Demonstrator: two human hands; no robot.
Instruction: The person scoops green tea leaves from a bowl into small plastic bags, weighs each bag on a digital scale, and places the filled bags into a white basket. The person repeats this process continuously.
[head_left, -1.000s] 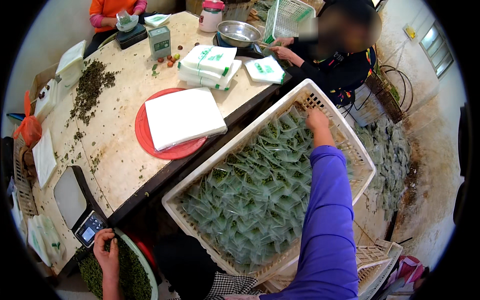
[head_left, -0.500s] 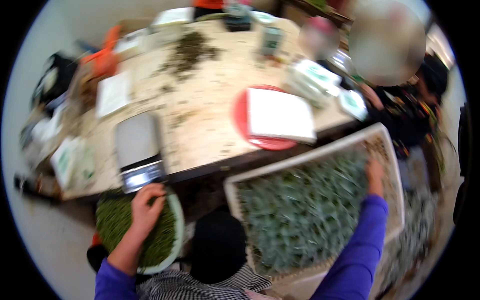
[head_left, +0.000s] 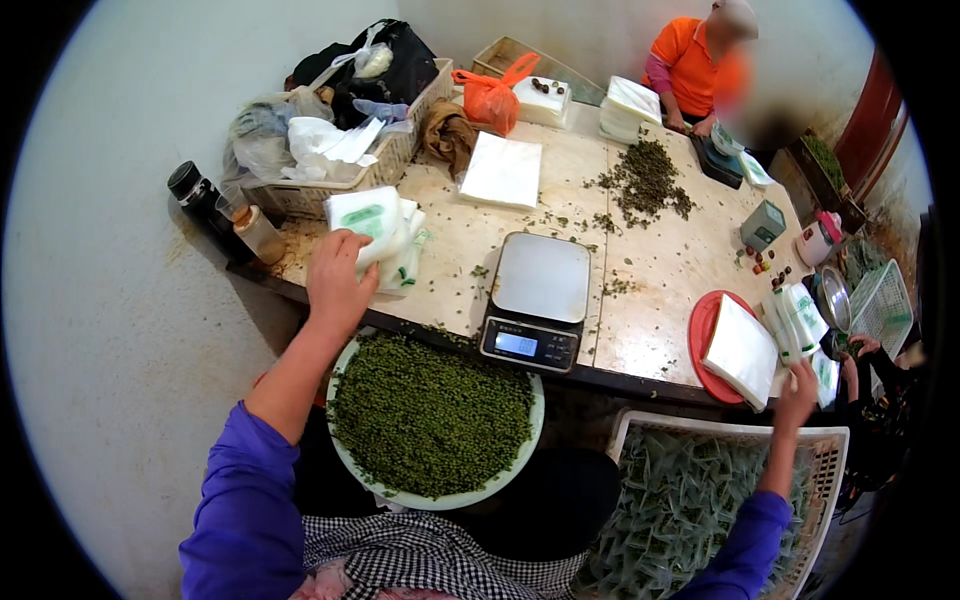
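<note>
My left hand (head_left: pixel 340 278) reaches onto a pile of clear plastic bags with green print (head_left: pixel 365 215) at the table's left edge. Its thumb stands apart from the fingers, which touch the bags. Over the far rim of the crate, my right hand (head_left: pixel 796 396) is loosely extended beside a white stack of sheets or bags (head_left: pixel 742 350) on a red plate (head_left: pixel 704 345). I see nothing held in it. A digital scale (head_left: pixel 542 278) with a lit display and a bare pan sits between my hands. Before me, a pale basin (head_left: pixel 535 432) holds small green buds or berries (head_left: pixel 430 415).
A white crate (head_left: pixel 832 440) at lower right holds many filled clear packets (head_left: pixel 690 490). Loose dark green bits (head_left: pixel 645 185) lie across the table. A thermos (head_left: pixel 200 200) and cluttered basket (head_left: pixel 400 150) stand left. Co-workers sit at the far side and right.
My view has swung left. My left hand has moved from over the basin to the printed bags. My right hand has left the crate's inside and is now by its far rim.
</note>
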